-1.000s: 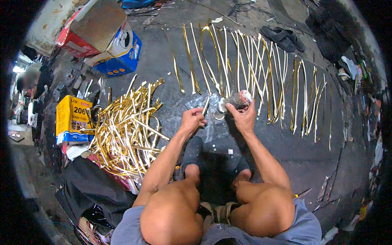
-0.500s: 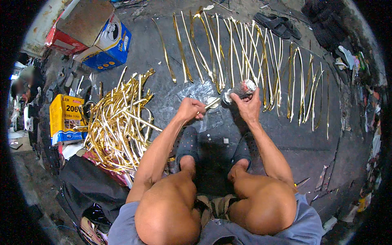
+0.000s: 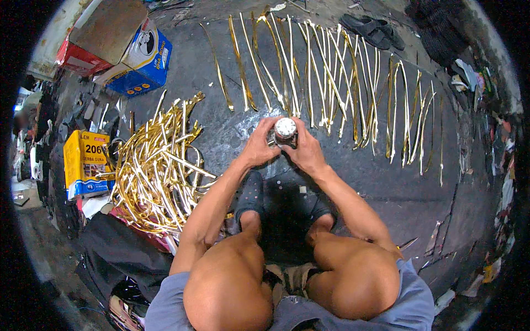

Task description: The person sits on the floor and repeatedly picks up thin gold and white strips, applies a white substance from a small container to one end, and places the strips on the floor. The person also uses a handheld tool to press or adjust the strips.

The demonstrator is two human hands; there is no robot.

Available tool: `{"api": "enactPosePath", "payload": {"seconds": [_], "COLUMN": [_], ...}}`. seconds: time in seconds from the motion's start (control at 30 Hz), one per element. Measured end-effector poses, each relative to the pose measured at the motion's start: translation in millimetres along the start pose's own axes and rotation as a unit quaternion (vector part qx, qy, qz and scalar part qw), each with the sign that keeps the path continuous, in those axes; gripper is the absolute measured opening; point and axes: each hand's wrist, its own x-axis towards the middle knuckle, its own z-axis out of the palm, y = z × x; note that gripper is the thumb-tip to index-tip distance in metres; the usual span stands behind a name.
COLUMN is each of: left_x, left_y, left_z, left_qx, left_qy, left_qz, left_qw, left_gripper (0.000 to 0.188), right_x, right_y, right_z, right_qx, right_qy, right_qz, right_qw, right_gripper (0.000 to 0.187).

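Between my two hands is a small dark container with a white, crusted round end (image 3: 285,127) facing up. My left hand (image 3: 258,144) is wrapped round its left side, a light sliver showing near the fingertips that I cannot make out. Closed on the right side of the container is my right hand (image 3: 306,150), thumb low against it. Just beyond the hands, long gold-and-white strips (image 3: 287,66) are laid side by side on a dark mat (image 3: 397,204). To the left lies a tangled heap of similar strips (image 3: 157,171).
An open cardboard box (image 3: 141,69), blue and red, stands at the far left. Nearer is a yellow-and-blue carton (image 3: 88,163) beside the heap. Black sandals (image 3: 371,31) lie at the back right. My feet in dark clogs (image 3: 249,193) rest below my hands.
My right hand has brought the container left, and its white end now faces up. My left hand, earlier apart with a thin light stick-like piece, has come against the container.
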Motion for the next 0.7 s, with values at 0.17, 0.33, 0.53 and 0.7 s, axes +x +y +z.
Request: {"api": "enactPosePath", "payload": {"seconds": [0.17,0.33,0.53,0.7], "left_x": [-1,2,0,-3], "left_y": [14,3,0,-3], "left_z": [4,10,14,5], "left_qx": [-0.034,-0.041,-0.014,-0.035], "left_qy": [-0.042,-0.050,-0.037,-0.043], "left_qz": [-0.068,-0.069,-0.024,-0.016], "left_qw": [0.996,0.995,0.999,0.998], "left_gripper": [0.061,0.057,0.051,0.049], "right_x": [9,40,50,34], "right_y": [40,96,71,2], "right_z": [3,31,11,-132], "right_qx": [0.080,0.169,0.338,0.616], "right_qy": [0.078,0.020,0.091,0.119], "right_qz": [0.060,0.201,0.353,0.199], "right_qw": [0.992,0.965,0.868,0.752], "right_gripper": [0.044,0.029,0.034,0.024]}}
